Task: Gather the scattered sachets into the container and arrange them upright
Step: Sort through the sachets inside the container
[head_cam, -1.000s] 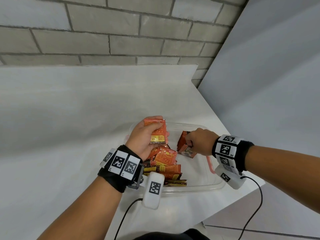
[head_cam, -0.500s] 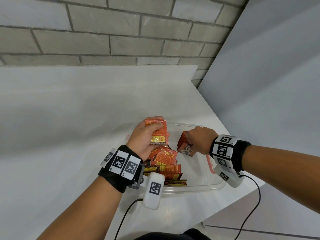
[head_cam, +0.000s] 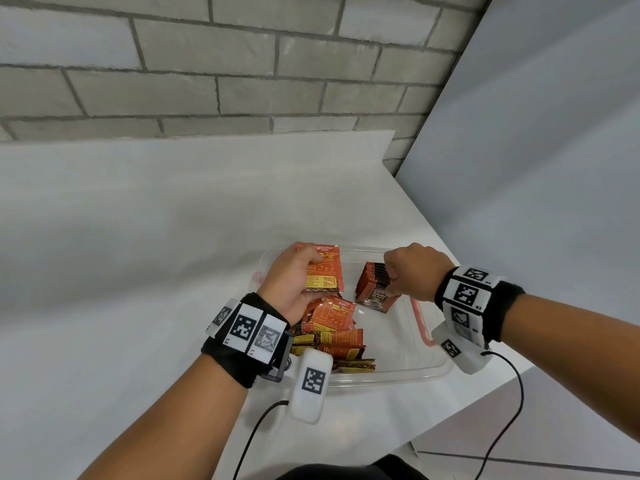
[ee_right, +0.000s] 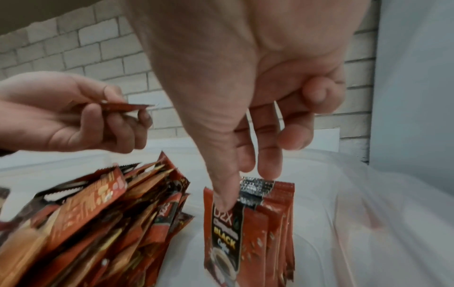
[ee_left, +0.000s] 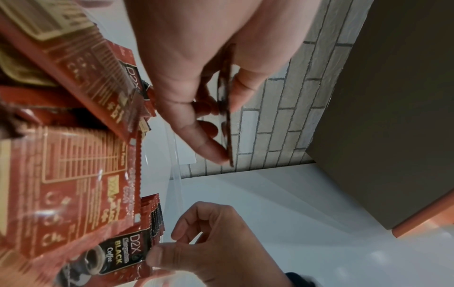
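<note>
Inside one clear container [head_cam: 429, 370] two groups of sachets show: a loose heap [head_cam: 332, 327] just below the left hand [head_cam: 294, 282], too jumbled to count, and an upright row [head_cam: 375, 284] of about six under the right hand [head_cam: 414, 271]. Only the right wrist view shows the right hand's thumb and fingertips [ee_right: 267, 167] pinching the row's top edges, while the left hand grips one orange sachet [head_cam: 323, 268] above the heap, seen edge-on from both wrists.
</note>
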`<state>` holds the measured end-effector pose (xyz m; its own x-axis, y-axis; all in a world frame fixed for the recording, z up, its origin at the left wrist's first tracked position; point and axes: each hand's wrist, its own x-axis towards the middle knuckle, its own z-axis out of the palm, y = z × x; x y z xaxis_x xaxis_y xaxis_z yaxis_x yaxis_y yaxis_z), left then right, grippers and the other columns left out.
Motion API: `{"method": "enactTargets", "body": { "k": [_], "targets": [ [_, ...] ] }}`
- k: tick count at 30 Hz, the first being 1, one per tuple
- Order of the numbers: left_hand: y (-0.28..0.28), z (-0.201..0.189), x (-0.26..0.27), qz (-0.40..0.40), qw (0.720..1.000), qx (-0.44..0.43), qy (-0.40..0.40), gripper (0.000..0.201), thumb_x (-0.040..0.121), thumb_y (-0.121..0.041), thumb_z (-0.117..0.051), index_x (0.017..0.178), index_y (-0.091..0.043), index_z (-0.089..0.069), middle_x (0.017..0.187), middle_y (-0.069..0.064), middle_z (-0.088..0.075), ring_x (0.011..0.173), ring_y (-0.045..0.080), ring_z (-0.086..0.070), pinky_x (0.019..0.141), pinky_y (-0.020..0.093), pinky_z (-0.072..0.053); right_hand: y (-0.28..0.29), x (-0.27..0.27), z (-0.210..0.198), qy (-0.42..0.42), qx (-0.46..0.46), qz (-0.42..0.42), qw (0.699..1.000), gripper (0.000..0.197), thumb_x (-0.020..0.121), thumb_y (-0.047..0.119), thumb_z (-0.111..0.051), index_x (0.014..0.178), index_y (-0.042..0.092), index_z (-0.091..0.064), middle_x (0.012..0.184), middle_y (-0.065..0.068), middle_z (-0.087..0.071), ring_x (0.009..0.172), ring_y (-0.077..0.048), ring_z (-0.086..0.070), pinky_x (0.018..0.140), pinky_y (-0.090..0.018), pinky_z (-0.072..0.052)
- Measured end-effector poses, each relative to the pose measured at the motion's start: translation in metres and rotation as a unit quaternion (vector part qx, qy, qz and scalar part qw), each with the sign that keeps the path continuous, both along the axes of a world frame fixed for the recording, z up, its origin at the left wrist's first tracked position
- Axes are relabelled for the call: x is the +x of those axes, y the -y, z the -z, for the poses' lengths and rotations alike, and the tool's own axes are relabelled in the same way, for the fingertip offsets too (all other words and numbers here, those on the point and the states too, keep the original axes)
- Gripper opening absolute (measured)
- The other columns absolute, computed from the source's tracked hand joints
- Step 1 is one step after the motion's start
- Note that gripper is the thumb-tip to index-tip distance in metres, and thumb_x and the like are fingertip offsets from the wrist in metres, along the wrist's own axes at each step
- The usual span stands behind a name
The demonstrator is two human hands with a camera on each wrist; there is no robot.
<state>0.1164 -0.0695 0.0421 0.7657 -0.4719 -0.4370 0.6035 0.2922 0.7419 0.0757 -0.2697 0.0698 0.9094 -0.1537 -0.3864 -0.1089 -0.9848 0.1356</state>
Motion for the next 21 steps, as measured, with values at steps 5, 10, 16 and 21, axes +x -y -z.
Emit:
{"method": "enactTargets", "body": {
  "k": [5,10,16,21],
  "targets": [
    [0.003,-0.004,-0.006,0.054,0.998,0.016,0.04,0.013,0.091,0.0,-0.053,0.098,-0.01,-0.057,0.089,0.01,-0.065,0.076,0.021,-0.066,0.066,0.034,-0.056,0.008,-0.013,-0.012,0.092,0.192,0.081,0.974,0.021,0.086,0.042,-0.063,0.096,0.024,-0.057,0.091,0.004,-0.063,0.071,-0.01,-0.057,0.059,-0.021,-0.041],
    [0.012,-0.013,-0.018,0.091,0.991,0.022,0.099,0.024,0.085,0.0,-0.062,0.108,-0.005,-0.059,0.102,0.017,-0.068,0.085,0.025,-0.068,0.074,0.042,-0.056,-0.015,-0.034,-0.028,0.129,0.487,0.13,0.854,0.023,0.085,0.032,-0.066,0.107,0.026,-0.059,0.086,0.005,-0.066,0.071,-0.011,-0.064,0.06,-0.021,-0.047],
    [0.019,-0.022,-0.025,0.053,0.995,0.045,0.07,0.03,0.086,-0.035,-0.062,0.109,-0.016,-0.059,0.104,0.009,-0.062,0.097,0.024,-0.062,0.084,0.042,-0.053,-0.015,-0.047,-0.025,0.307,0.452,0.08,0.834,0.015,0.079,0.012,-0.073,0.079,0.018,-0.06,0.076,0.007,-0.06,0.071,-0.007,-0.055,0.064,-0.018,-0.045],
    [0.023,-0.024,-0.031,0.066,0.996,0.041,0.034,0.027,0.091,-0.011,-0.059,0.117,-0.003,-0.054,0.1,0.014,-0.062,0.079,0.023,-0.065,0.063,0.031,-0.058,-0.014,-0.061,-0.014,0.32,0.395,-0.013,0.861,0.021,0.076,0.0,-0.073,0.082,0.019,-0.066,0.087,0.004,-0.048,0.08,0.002,-0.046,0.069,-0.005,-0.034]
  ]
}}
